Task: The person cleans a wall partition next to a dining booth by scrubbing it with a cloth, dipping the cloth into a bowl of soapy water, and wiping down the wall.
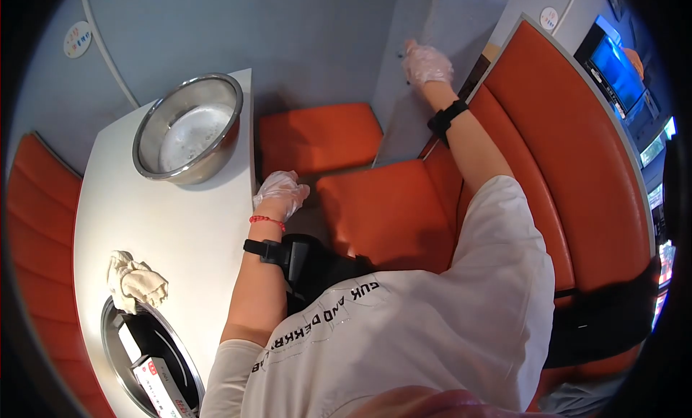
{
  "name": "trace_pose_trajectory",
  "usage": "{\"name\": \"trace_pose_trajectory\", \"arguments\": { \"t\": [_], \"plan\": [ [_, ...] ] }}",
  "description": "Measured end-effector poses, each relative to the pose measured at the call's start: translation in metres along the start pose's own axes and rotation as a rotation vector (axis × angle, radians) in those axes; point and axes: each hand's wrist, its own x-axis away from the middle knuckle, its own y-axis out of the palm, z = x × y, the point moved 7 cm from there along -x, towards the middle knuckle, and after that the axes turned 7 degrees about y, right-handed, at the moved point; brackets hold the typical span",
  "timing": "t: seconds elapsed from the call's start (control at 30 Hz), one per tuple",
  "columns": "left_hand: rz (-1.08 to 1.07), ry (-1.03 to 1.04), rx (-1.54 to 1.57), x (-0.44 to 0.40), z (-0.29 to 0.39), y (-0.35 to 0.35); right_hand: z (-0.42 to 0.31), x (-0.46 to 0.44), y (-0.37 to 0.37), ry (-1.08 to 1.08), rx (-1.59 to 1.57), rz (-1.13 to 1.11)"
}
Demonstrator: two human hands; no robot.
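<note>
Both of my hands wear thin clear plastic gloves. My left hand [282,193] is beside the right edge of the white table [216,238], with its fingers curled in; whether it holds anything is hidden. Raised at the upper right, my right hand [427,63] is closed in front of the grey wall, near the top of the orange seat back. Something small and dark shows at its fingertips, too small to name. A metal basin [231,104] with some clear liquid and bubbles stands on the table's far end.
A beige cloth [137,279] lies at the rim of a metal tub [108,330] that holds a white box [160,389]. Orange seats [389,209] are at centre, with a tall orange backrest [577,151] at right. A lit screen [616,72] stands behind it.
</note>
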Motion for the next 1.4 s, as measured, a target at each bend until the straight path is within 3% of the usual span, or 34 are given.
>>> {"name": "trace_pose_trajectory", "arguments": {
  "t": [0.07,0.2,0.27,0.47,0.67,0.7,0.77,0.83,0.93,0.97,1.07,1.17,1.23,1.4],
  "plan": [
    [-0.065,-0.068,0.085,0.004,0.005,-0.004,0.003,-0.007,-0.006,0.018,-0.039,0.036],
    [-0.003,-0.018,0.025,0.000,0.001,0.001,0.016,-0.026,-0.095,0.003,-0.208,0.245],
    [0.031,0.020,-0.053,0.000,0.005,-0.003,0.015,-0.022,-0.096,-0.039,-0.190,0.275],
    [0.006,-0.017,0.058,0.005,0.004,-0.004,0.008,0.019,0.011,-0.082,-0.153,0.079],
    [-0.045,-0.035,0.029,0.006,0.012,-0.008,0.003,0.096,0.200,0.025,-0.042,-0.369],
    [-0.049,-0.046,0.043,0.006,0.012,-0.006,0.010,0.112,0.273,0.020,-0.053,-0.459],
    [-0.048,-0.075,0.068,0.004,0.009,-0.004,0.019,0.138,0.316,0.145,-0.271,-0.643],
    [-0.063,-0.034,0.074,-0.001,0.013,-0.007,0.029,0.181,0.267,0.414,-0.677,-0.834],
    [-0.088,0.033,0.080,-0.003,0.016,0.003,0.043,0.213,0.275,0.608,-1.166,-0.767],
    [-0.090,0.059,0.080,-0.004,0.018,0.006,0.048,0.224,0.286,0.817,-1.612,-0.786],
    [-0.046,0.188,0.139,-0.002,0.038,0.009,0.040,0.230,0.226,0.566,-2.180,-0.944],
    [-0.047,0.255,0.326,0.009,0.082,0.016,0.037,0.235,0.187,0.267,-2.427,-1.064],
    [-0.090,0.267,0.617,0.009,0.114,0.032,0.037,0.243,0.166,0.373,-2.524,-1.008],
    [0.086,0.185,0.931,-0.006,0.176,0.075,0.015,0.278,0.151,0.630,-2.673,-0.983]
  ]
}}
